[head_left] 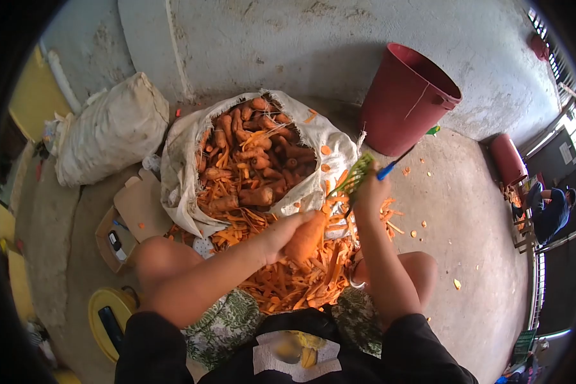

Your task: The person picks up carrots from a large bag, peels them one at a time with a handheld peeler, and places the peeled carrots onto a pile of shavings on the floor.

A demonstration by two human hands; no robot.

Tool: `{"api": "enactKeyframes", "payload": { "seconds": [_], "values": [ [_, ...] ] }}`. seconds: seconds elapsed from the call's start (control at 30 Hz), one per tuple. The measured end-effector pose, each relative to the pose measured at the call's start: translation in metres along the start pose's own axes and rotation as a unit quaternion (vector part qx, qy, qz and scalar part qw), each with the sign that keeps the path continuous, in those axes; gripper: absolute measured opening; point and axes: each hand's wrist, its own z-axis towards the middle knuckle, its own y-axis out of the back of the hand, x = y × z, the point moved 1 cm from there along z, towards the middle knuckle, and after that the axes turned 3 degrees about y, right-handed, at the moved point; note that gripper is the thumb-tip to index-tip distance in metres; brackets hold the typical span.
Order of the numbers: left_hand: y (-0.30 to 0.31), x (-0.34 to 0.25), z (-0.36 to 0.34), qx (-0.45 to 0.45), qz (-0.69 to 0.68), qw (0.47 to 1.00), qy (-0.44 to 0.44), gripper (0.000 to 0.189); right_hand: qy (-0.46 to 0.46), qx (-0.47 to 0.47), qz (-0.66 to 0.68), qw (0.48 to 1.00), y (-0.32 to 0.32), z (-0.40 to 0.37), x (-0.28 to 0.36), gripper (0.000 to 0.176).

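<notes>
My left hand [280, 237] is closed around a large peeled carrot [307, 238], its bright orange surface facing right. My right hand [370, 197] is closed on a green slotted tool [357, 174], which looks like a peeler. A blue-handled knife [385, 170] with a thin dark blade sticks out of the same hand, pointing up and right. The green tool is apart from the carrot, above it and to its right. Beneath both hands spreads a heap of orange peelings [313, 281]. Just beyond is an open white woven sack [179, 173] full of unpeeled carrots [256, 157].
A tall dark red bin [397, 102] stands by the wall at the back right. A closed white sack [112, 128] leans at the left. Near my left knee are an open cardboard box [144, 208] and a yellow lid [102, 301]. Another person [550, 214] sits at far right.
</notes>
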Motion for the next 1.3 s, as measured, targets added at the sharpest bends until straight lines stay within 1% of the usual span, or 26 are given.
{"api": "enactKeyframes", "payload": {
  "seconds": [0.07,0.13,0.2,0.27,0.33,0.4,0.43,0.47,0.5,0.53,0.6,0.63,0.67,0.7,0.73,0.8,0.87,0.9,0.93,1.0,1.07,1.13,1.17,1.2,1.27,1.3],
  "values": [
    [0.011,0.003,0.010,-0.005,-0.006,1.000,0.003,0.038,-0.022,0.105,0.030,0.994,-0.008,-0.039,0.023,0.022],
    [0.017,0.004,0.019,0.051,-0.097,0.992,-0.065,0.037,-0.007,0.165,0.005,0.986,-0.011,-0.070,0.035,0.020],
    [0.017,0.009,0.020,0.007,-0.106,0.992,-0.061,0.035,0.077,0.151,-0.089,0.982,-0.012,-0.090,0.029,0.020],
    [0.013,0.014,0.020,-0.013,-0.084,0.995,-0.046,0.034,0.085,0.145,-0.109,0.980,-0.012,-0.089,0.033,0.021],
    [0.012,0.014,0.023,-0.014,-0.028,0.999,-0.031,0.034,0.096,0.131,-0.125,0.979,-0.012,-0.074,0.026,0.020],
    [0.004,0.013,0.020,-0.013,0.029,0.999,-0.016,0.033,0.022,0.053,-0.102,0.993,-0.004,-0.029,-0.010,0.023],
    [-0.006,0.010,0.009,-0.001,0.044,0.999,-0.012,0.034,-0.015,-0.004,-0.093,0.996,-0.001,-0.016,0.009,0.022],
    [-0.013,0.009,0.002,0.010,0.059,0.998,-0.008,0.034,0.068,-0.051,-0.104,0.991,0.013,0.021,-0.042,0.022],
    [-0.017,0.011,0.001,0.003,0.018,1.000,-0.003,0.036,-0.034,-0.088,-0.007,0.995,0.016,0.027,-0.029,0.023],
    [-0.014,0.010,0.001,0.003,0.020,1.000,-0.004,0.036,-0.066,-0.069,0.038,0.995,0.020,0.025,-0.018,0.024],
    [-0.005,0.010,0.007,0.034,-0.029,0.999,-0.002,0.036,-0.020,-0.024,0.009,0.999,0.012,0.009,-0.010,0.023],
    [0.002,0.009,0.014,0.002,-0.042,0.999,0.013,0.034,-0.036,0.043,0.003,0.998,0.004,-0.015,0.013,0.023],
    [0.005,0.008,0.017,0.002,-0.043,0.999,0.012,0.034,-0.039,0.060,0.014,0.997,-0.004,-0.035,0.020,0.024],
    [0.007,0.007,0.018,0.014,-0.080,0.997,-0.020,0.034,-0.052,0.113,0.063,0.990,-0.007,-0.055,0.025,0.019],
    [0.007,0.005,0.017,0.025,-0.116,0.992,-0.052,0.034,-0.011,0.139,0.022,0.990,-0.011,-0.072,0.026,0.017],
    [0.006,0.006,0.015,0.047,-0.101,0.992,-0.052,0.035,0.066,0.130,-0.052,0.988,-0.013,-0.088,0.026,0.017],
    [0.010,0.018,0.027,-0.019,-0.109,0.992,-0.067,0.034,0.097,0.127,-0.095,0.983,-0.011,-0.081,0.024,0.018],
    [0.022,0.020,0.033,0.031,-0.069,0.995,-0.060,0.035,0.128,0.125,-0.138,0.974,-0.010,-0.074,0.022,0.019],
    [0.013,0.014,0.025,0.031,-0.069,0.995,-0.059,0.035,0.127,0.125,-0.138,0.974,-0.009,-0.061,0.013,0.019],
    [-0.009,0.003,0.005,-0.006,0.012,1.000,-0.019,0.035,0.015,0.047,-0.079,0.996,-0.002,-0.021,-0.016,0.024],
    [-0.012,0.008,0.002,0.004,0.009,1.000,-0.026,0.037,0.004,-0.053,-0.039,0.998,0.009,0.015,-0.027,0.023],
    [-0.005,0.012,0.004,0.019,-0.036,0.999,-0.015,0.038,-0.135,-0.075,0.058,0.986,0.015,0.021,-0.011,0.020],
    [-0.003,0.010,0.006,-0.004,-0.075,0.997,-0.020,0.039,-0.131,-0.068,0.109,0.983,0.009,0.014,-0.006,0.018],
    [-0.003,0.007,0.005,-0.003,-0.076,0.997,-0.022,0.039,-0.070,-0.010,0.090,0.993,0.010,0.009,-0.014,0.017],
    [-0.004,0.003,0.002,-0.037,-0.104,0.993,-0.043,0.038,-0.060,0.055,0.033,0.996,-0.006,-0.037,0.033,0.020],
    [0.001,0.006,0.012,-0.022,-0.138,0.988,-0.062,0.034,-0.029,0.111,0.025,0.993,-0.009,-0.054,0.029,0.019]
  ]
}}
